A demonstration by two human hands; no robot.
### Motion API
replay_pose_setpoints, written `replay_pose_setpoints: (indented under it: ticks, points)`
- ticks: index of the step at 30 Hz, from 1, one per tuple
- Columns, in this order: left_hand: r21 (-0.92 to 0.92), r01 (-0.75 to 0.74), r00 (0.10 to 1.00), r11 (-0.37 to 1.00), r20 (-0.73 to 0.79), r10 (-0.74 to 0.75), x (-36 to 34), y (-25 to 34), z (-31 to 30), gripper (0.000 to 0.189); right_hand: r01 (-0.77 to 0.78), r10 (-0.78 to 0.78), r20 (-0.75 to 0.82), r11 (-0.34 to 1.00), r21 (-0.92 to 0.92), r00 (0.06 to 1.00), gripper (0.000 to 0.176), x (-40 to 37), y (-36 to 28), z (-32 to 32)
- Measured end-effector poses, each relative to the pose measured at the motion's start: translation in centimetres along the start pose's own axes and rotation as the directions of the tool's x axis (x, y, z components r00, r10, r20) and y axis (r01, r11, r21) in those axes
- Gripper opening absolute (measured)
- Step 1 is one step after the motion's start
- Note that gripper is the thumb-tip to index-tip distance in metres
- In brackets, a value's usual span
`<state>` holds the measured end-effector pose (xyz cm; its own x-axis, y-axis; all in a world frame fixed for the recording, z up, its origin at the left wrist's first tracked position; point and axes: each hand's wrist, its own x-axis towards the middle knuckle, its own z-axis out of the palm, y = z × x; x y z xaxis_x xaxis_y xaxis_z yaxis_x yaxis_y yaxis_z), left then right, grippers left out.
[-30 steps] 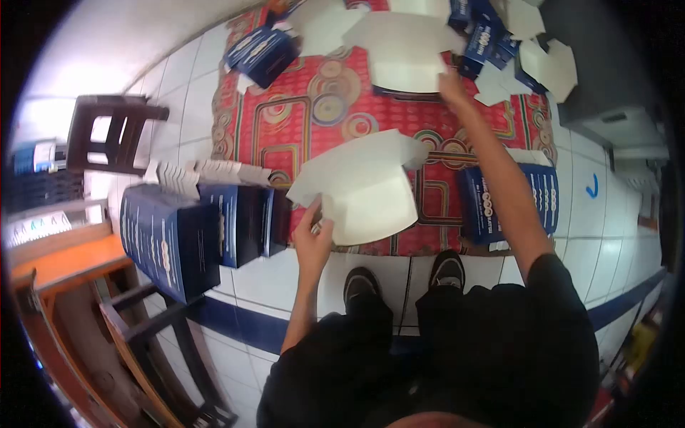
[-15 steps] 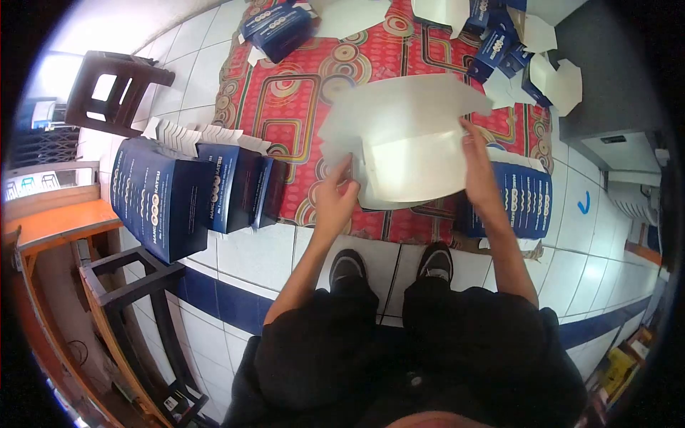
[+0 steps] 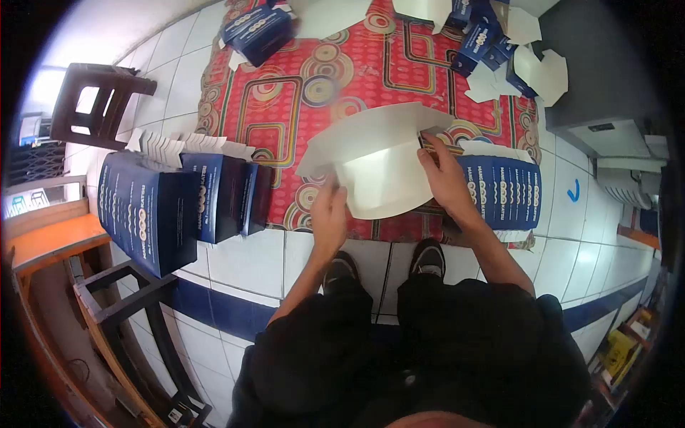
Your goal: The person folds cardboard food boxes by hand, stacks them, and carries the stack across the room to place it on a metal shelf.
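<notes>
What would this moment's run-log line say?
open box, white inside: over red mat | left hand: at left edge, blurred | right hand: gripping right edge

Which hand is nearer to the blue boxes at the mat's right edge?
Right. The right hand is just left of those blue boxes, at the right side of the open white carton; the left hand is farther off, at the carton's left side.

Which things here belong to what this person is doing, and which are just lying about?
Likely part of the job:
open cardboard box, white inside, between the left hand and right hand
dark-blue printed cardboard boxes to either side
red patterned cloth-like mat below

Probably just around:
dark brown plastic-looking stool
orange-topped wooden-looking table
</notes>
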<state>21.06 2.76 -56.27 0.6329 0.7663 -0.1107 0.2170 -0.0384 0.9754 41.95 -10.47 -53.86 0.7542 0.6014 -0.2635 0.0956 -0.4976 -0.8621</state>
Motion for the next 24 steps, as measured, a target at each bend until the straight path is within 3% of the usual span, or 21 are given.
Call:
replay_pose_setpoints:
  ticks: [9,13,16,24]
  points:
    - [-0.076,0.091,0.995,0.993,-0.031,-0.094,-0.5,-1.5,0.2,0.052,-0.015,0.005,0.132,0.997,0.076,0.991,0.046,1.1,1.5,-1.0]
    - [0.005,0.093,0.995,0.996,-0.024,-0.093,-0.2,-0.1,0.2,0.05,0.176,-0.182,0.075,0.981,0.087,0.98,0.042,1.9,2.2,-0.8]
    - [0.022,0.058,0.997,0.998,-0.057,-0.057,-0.5,-1.2,0.3,0.049,0.086,-0.086,0.104,0.996,0.003,0.991,0.042,1.8,1.0,-1.3]
    - [0.019,0.053,0.998,0.998,-0.046,-0.052,-0.3,-0.8,0.5,0.049,0.011,-0.016,0.186,1.0,0.03,0.982,0.036,2.7,0.8,-2.5]
